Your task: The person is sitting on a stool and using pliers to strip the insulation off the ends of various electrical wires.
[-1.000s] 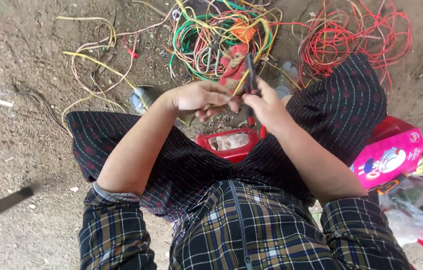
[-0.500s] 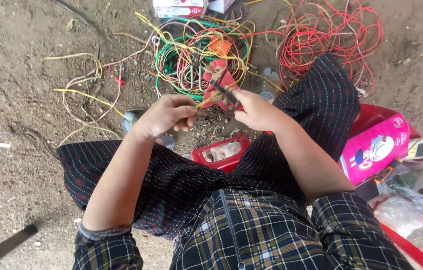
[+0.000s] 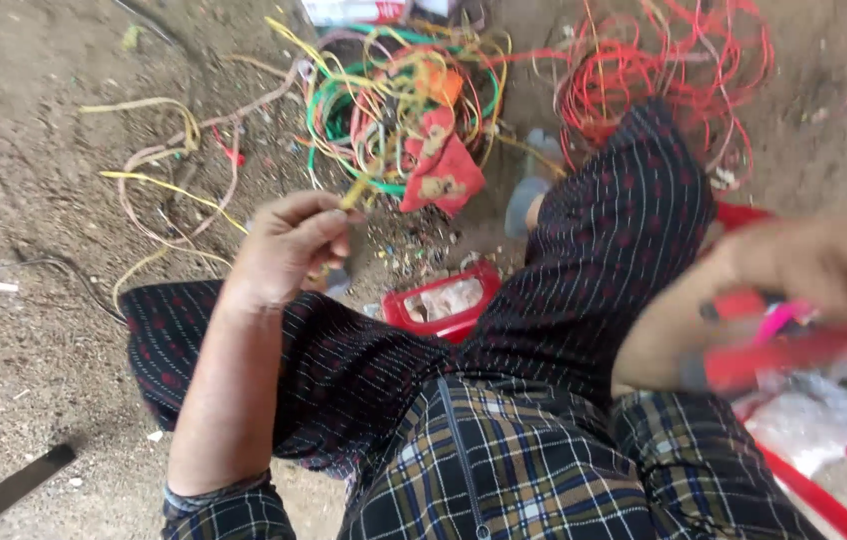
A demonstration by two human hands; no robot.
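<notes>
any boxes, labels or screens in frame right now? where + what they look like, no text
Carton: top edge of the view, beyond the wire pile; white box with red print, mostly cut off.
Pink package: far right by the red chair, behind the blurred right hand; only a pink sliver shows.
Clear plastic bag: lower right, crumpled, see-through.
No screen can be made out.

Left hand (image 3: 288,245) is extending forward over the knee, fingertips (image 3: 333,208) pinching together. Right hand (image 3: 823,265) is drawn to the right side, motion-blurred, grip curling closed.
</notes>
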